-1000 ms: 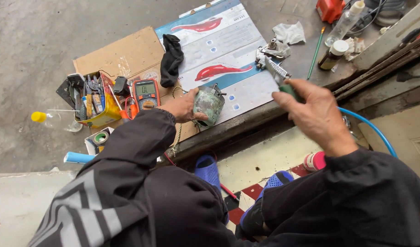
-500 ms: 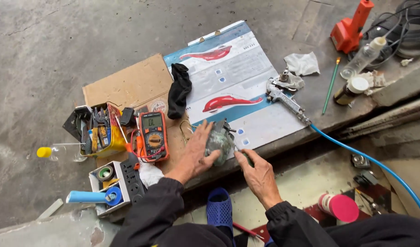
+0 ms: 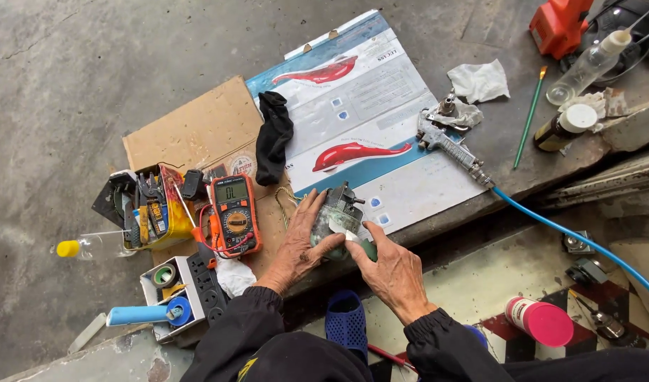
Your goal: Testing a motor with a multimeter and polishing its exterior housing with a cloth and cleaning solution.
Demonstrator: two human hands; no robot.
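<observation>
- the left hand (image 3: 299,244) cups a small greenish metal part (image 3: 336,216) from its left side, fingers wrapped on it, just below the middle of the frame.
- the right hand (image 3: 391,272) closes on the same part from below right, thumb on a white slip at its lower edge.
- the part rests on the lower edge of a blue and white printed sheet (image 3: 381,113); its long axis runs from lower left up toward upper right, dark fittings pointing to the top of the frame.
- an orange multimeter (image 3: 232,212) lies just left of the left hand, on cardboard (image 3: 190,131).
- a spray gun (image 3: 448,138) with a blue hose (image 3: 572,237) lies to the upper right, well apart.
</observation>
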